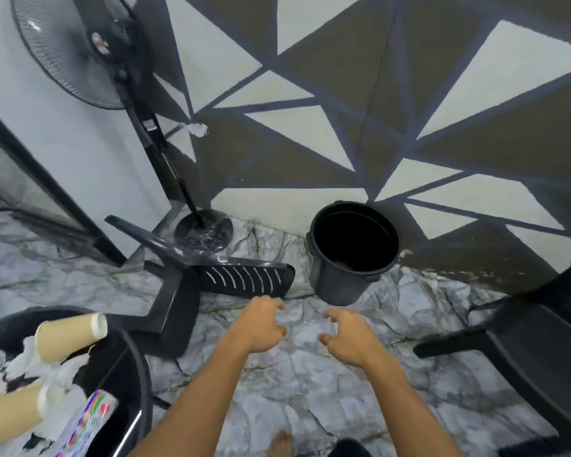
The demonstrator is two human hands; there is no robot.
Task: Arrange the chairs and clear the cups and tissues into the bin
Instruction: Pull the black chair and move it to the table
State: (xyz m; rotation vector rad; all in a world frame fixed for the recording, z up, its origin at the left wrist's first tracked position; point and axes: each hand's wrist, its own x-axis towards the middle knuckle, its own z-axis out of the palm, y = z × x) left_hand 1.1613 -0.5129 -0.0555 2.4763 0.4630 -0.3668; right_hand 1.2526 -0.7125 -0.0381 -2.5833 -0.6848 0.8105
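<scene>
Chair (211,285) toppled beside bin (350,258), just beyond left hand (261,324) and right hand (350,338), both loosely curled, empty; second chair (524,357) cut off at right.

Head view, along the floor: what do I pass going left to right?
Round table → toppled chair → black bin → second chair at the right edge. The fan and both hands are left out because they overlap these.

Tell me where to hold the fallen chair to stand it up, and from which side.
Probably the slotted backrest of the chair, taken from the near side. It lies low, pointing towards the bin, closest to the left hand and right hand, both open, while the legs stick out leftwards.
</scene>
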